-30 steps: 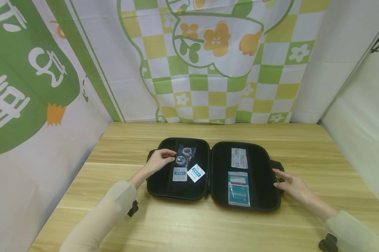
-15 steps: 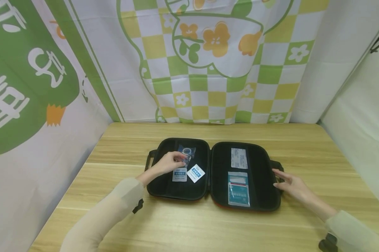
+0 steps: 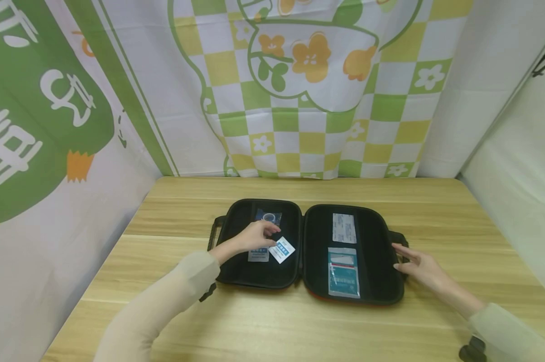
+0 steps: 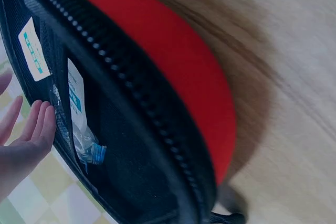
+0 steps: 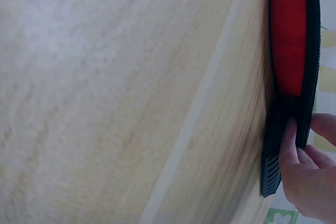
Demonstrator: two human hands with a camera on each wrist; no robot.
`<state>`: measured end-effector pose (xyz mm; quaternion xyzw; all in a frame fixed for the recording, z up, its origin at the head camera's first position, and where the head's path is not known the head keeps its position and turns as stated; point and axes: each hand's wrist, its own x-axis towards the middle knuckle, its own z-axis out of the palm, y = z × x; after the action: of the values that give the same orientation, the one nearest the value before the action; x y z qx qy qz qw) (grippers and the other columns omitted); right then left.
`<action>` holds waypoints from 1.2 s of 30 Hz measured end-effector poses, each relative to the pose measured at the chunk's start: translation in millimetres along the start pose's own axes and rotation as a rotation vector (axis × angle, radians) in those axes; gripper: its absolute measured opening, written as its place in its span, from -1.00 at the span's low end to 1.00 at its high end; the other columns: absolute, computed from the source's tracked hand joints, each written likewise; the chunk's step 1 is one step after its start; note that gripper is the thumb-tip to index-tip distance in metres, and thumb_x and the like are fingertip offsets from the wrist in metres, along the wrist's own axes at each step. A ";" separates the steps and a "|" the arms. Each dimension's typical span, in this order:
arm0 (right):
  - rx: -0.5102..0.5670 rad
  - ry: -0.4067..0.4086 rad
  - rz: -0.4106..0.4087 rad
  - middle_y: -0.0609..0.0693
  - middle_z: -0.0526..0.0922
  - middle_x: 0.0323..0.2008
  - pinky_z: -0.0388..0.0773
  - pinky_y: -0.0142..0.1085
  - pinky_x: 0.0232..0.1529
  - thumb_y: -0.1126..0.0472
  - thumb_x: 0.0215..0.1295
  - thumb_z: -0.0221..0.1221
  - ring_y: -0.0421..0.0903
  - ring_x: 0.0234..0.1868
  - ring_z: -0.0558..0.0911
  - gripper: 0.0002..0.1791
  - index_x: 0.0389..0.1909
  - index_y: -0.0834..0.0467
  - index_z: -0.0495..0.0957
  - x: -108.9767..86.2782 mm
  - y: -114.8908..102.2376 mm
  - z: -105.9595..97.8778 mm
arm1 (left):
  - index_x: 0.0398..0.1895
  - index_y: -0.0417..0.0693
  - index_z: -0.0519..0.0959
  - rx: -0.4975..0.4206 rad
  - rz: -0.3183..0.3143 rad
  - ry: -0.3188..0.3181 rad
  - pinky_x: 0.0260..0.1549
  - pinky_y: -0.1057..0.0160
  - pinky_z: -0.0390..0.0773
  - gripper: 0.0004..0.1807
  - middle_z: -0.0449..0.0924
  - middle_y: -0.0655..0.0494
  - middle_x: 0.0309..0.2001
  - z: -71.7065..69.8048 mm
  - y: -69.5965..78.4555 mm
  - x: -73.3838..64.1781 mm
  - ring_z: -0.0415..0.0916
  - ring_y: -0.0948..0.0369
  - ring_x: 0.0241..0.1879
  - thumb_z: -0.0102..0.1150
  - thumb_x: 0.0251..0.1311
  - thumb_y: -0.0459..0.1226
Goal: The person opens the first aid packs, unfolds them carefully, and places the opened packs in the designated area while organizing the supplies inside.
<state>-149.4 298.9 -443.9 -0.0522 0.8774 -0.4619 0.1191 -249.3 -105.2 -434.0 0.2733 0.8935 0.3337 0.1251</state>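
Observation:
A black-lined case [image 3: 272, 275] with a red outer shell lies unfolded on the table. My left hand [image 3: 253, 236] hovers over its left half, fingers loosely extended, fingertips close by a tilted white-and-blue packet [image 3: 283, 250]. Partly under that hand in the head view is a second white-and-blue packet [image 3: 257, 256]. Behind it sits a bagged tape roll [image 3: 269, 217]. The left wrist view shows clear plastic with a blue part [image 4: 97, 153] in the case. At the far right rim, beside the handle, my right hand [image 3: 419, 264] pinches the case edge between thumb and fingers.
A teal packet [image 3: 343, 275] and a white printed packet [image 3: 344, 228] lie in the case's right half. Another handle [image 3: 214, 234] sticks out on the left. Behind the wooden table [image 3: 272, 327] hangs a patterned curtain [image 3: 299, 115].
The left hand has moved rightward from the left rim, across the bagged rolls, to beside the tilted packet. My right hand has stayed at the right rim.

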 end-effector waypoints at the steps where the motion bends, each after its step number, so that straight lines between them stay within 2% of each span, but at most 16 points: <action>1: 0.000 0.000 0.001 0.36 0.07 0.24 0.06 0.33 0.02 0.15 0.22 0.06 0.42 0.20 0.00 -0.31 0.28 0.33 0.04 0.0 0.1 0.0 | -0.09 -0.24 0.51 0.008 0.003 -0.004 -0.16 0.21 0.50 -0.62 0.52 -0.07 -0.12 1.2 0.3 1.1 0.47 0.08 -0.14 0.23 -0.07 -0.36; 10: -0.007 0.015 -0.011 0.35 0.10 0.23 0.08 0.29 0.04 0.15 0.21 0.07 0.41 0.19 0.04 -0.32 0.27 0.33 0.06 0.6 0.9 0.7 | -0.12 -0.25 0.51 0.079 0.061 -0.016 -0.19 0.27 0.49 -0.55 0.53 -0.05 -0.12 8.2 2.2 8.8 0.47 0.09 -0.18 0.34 -0.19 -0.35; 15: -0.004 0.025 -0.016 0.35 0.12 0.22 0.10 0.25 0.07 0.16 0.20 0.08 0.39 0.19 0.06 -0.33 0.26 0.35 0.08 1.1 0.9 1.0 | -0.10 -0.23 0.51 0.085 0.055 -0.046 -0.18 0.26 0.50 -0.52 0.52 -0.06 -0.09 9.2 4.1 10.9 0.47 0.07 -0.16 0.36 -0.21 -0.36; 23: -0.007 0.024 -0.013 0.37 0.12 0.22 0.12 0.23 0.08 0.16 0.20 0.08 0.39 0.19 0.06 -0.33 0.26 0.35 0.08 0.6 -1.0 0.6 | -0.06 -0.16 0.50 0.146 0.000 -0.094 -0.15 0.22 0.47 -0.48 0.51 0.00 -0.05 11.6 7.4 13.4 0.45 0.09 -0.12 0.37 -0.23 -0.33; 31: -0.004 0.029 -0.017 0.36 0.12 0.22 0.09 0.24 0.08 0.16 0.20 0.08 0.39 0.20 0.05 -0.33 0.25 0.36 0.08 0.9 -1.3 0.4 | -0.06 -0.15 0.51 0.158 0.013 -0.090 -0.15 0.22 0.46 -0.45 0.51 0.00 -0.07 13.8 6.0 12.6 0.45 0.10 -0.13 0.39 -0.27 -0.34; 36: -0.010 0.035 -0.009 0.35 0.13 0.21 0.12 0.22 0.09 0.16 0.19 0.09 0.38 0.19 0.08 -0.33 0.25 0.36 0.10 0.1 -2.1 0.9 | -0.07 -0.16 0.51 0.157 0.026 -0.083 -0.17 0.25 0.46 -0.46 0.53 0.01 -0.16 15.1 4.6 12.2 0.45 0.13 -0.17 0.39 -0.29 -0.36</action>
<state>-149.3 296.9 -442.7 -0.0488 0.8813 -0.4589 0.1015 -251.3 -87.3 -442.7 0.3075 0.9074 0.2524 0.1358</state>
